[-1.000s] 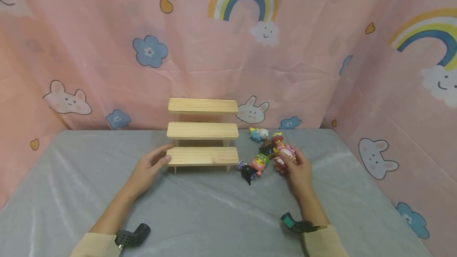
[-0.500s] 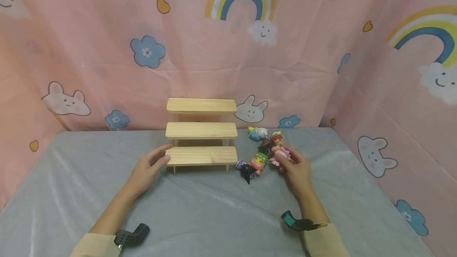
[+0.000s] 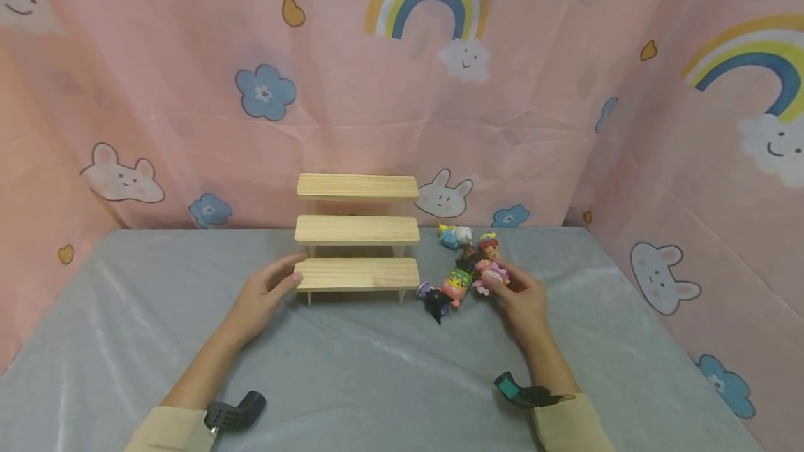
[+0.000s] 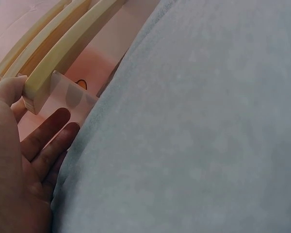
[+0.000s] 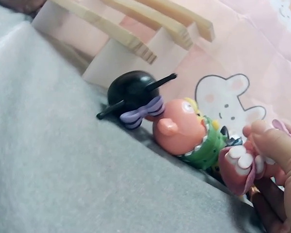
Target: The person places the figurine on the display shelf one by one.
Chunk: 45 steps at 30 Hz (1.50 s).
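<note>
A three-tier wooden display stand [image 3: 356, 230] with pale boards stands on the grey cloth. At its left end my left hand [image 3: 260, 298] grips the lowest board [image 4: 43, 80] between thumb and index finger; the other fingers are relaxed below it. My right hand [image 3: 524, 302] pinches a pink toy figurine [image 3: 492, 275] with thumb and fingers. In the right wrist view the pink figurine [image 5: 240, 167] shows white petal-like shapes, and the hand hides part of it. Beside it lie a green-and-pink figurine [image 3: 456, 286] and a black-headed figurine [image 5: 136, 92] with a purple bow.
Behind the held figurine lie a red-haired figurine [image 3: 488, 243] and a dark brown figurine [image 3: 467, 258]. A blue-and-white figurine [image 3: 455, 236] is farther back. Grey cloth [image 3: 377, 382] covers the table; a pink patterned curtain [image 3: 352, 124] hangs behind the stand.
My right hand has shifted slightly left, and the pink figurine has turned and moved left toward the green-and-pink one. The left hand keeps its place at the stand.
</note>
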{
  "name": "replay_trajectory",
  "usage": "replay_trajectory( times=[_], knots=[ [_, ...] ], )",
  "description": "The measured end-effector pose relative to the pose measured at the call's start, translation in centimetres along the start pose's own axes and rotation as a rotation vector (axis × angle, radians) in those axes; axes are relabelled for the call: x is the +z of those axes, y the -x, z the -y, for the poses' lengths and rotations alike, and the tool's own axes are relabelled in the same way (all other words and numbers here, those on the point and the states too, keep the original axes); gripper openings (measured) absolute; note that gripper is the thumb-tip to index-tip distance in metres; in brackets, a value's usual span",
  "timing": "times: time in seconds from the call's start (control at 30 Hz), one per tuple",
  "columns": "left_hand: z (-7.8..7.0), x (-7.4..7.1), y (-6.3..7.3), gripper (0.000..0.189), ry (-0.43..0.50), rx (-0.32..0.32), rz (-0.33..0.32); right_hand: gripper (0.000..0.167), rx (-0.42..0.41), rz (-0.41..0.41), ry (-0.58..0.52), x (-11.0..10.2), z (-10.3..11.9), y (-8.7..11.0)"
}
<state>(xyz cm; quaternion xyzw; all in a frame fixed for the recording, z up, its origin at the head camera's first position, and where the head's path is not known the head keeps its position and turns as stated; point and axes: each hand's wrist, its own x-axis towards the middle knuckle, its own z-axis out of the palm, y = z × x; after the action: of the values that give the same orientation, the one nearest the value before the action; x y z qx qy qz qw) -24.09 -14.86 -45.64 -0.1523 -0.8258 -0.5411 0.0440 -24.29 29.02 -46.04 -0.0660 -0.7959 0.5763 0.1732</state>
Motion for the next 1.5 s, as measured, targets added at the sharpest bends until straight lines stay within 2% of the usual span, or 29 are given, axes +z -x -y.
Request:
replay_trajectory(
  times=[0.13, 0.3, 0.5, 0.8, 1.13, 1.37, 1.5],
  knots=[
    [-0.03, 0.01, 0.04, 0.043, 0.001, -0.004, -0.002, 0.042, 0.007, 0.009, -0.017, -0.02, -0.16, 0.0],
    [0.11, 0.05, -0.02, 0.043, 0.001, -0.01, -0.005, 0.043, 0.03, 0.015, 0.019, 0.01, -0.2, 0.04],
    [0.19, 0.07, -0.09, 0.043, -0.004, -0.009, -0.004, 0.041, 0.008, 0.005, 0.013, 0.08, -0.22, -0.05],
    [0.26, 0.05, -0.11, 0.055, -0.069, 0.009, 0.0, 0.04, 0.007, 0.007, 0.019, 0.12, -0.18, -0.05],
    [0.29, -0.02, -0.1, 0.055, -0.039, -0.001, 0.0, 0.039, -0.013, 0.011, -0.016, 0.15, -0.12, -0.12],
    [0.41, -0.07, -0.1, 0.051, -0.008, 0.017, -0.005, 0.039, 0.005, 0.011, 0.022, 0.02, -0.06, -0.02],
    [0.47, -0.17, -0.2, 0.043, 0.007, 0.028, -0.011, 0.04, 0.017, 0.013, 0.052, 0.11, 0.17, 0.05]
  ],
)
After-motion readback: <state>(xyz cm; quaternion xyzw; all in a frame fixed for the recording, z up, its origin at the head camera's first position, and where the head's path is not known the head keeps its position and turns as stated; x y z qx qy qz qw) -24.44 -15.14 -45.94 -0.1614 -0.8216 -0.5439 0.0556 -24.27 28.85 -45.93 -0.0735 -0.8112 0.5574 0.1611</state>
